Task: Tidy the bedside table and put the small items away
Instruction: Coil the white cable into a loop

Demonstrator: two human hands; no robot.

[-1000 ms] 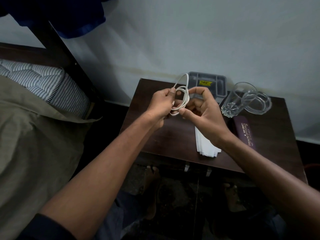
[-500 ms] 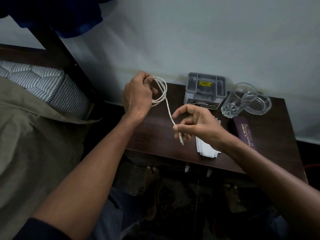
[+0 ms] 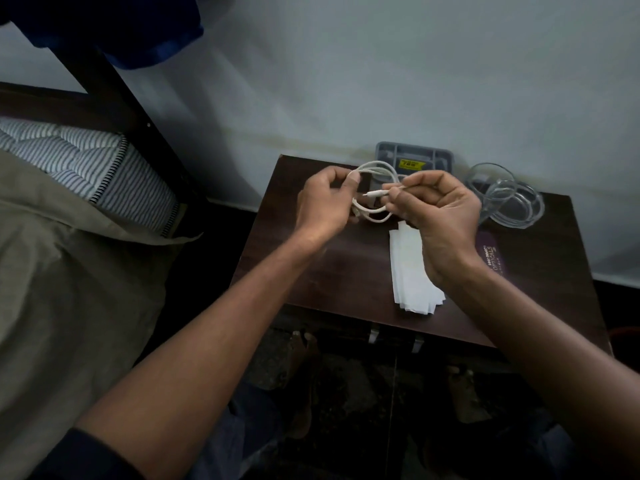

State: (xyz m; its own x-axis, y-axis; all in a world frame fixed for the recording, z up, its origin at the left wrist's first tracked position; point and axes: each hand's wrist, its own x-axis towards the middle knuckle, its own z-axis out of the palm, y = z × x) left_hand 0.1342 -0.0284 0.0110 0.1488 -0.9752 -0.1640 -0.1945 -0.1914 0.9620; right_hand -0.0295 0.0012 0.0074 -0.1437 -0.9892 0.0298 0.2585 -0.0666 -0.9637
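Note:
A white cable (image 3: 375,167) is coiled into loops above the dark wooden bedside table (image 3: 311,265). My left hand (image 3: 323,206) pinches the coil at its left side. My right hand (image 3: 440,216) holds the cable's plug end between thumb and fingers, pointing left across the loops. A grey compartment organiser (image 3: 414,157) with a yellow label stands at the table's back edge, partly hidden by the cable and my hands. Folded white papers (image 3: 410,271) lie on the table under my right wrist.
A clear drinking glass (image 3: 490,183) and a round glass dish (image 3: 519,209) stand at the back right. A purple spectacles case (image 3: 493,259) lies beside my right wrist. A bed with a striped mattress (image 3: 86,164) is on the left. Bare feet show on the floor below.
My hands were apart with the cable stretched between them; now they have come together over the table's back, and the free end is brought across the coil.

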